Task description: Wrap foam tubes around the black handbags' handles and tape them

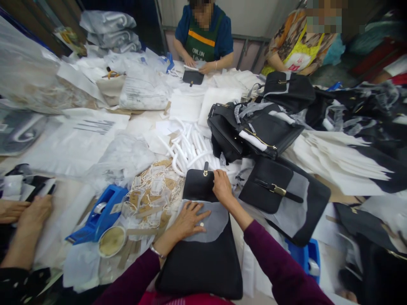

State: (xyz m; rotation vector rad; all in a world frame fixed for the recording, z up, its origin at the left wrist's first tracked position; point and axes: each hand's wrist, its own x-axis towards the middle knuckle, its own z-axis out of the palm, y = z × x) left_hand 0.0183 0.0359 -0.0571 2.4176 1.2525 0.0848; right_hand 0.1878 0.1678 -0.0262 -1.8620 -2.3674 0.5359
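In front of me lies a black bag (203,267) with its flap (199,184) folded back away from me. A greyish translucent sheet (219,220) covers the upper part of the bag's front. My left hand (189,220) rests flat on that sheet, fingers spread, beside a small round stud (202,224). My right hand (221,186) grips the flap's right edge, its thumb side hidden from view. A short strap with a gold clasp (205,173) sticks up from the flap's far edge.
Left of the bag are tangled string tags (154,190), a blue tape dispenser (101,212) and a round tub (112,241). White tubes (190,148) lie beyond. More black bags (282,190) crowd the right. A co-worker's hands (34,212) are at far left; two people stand opposite.
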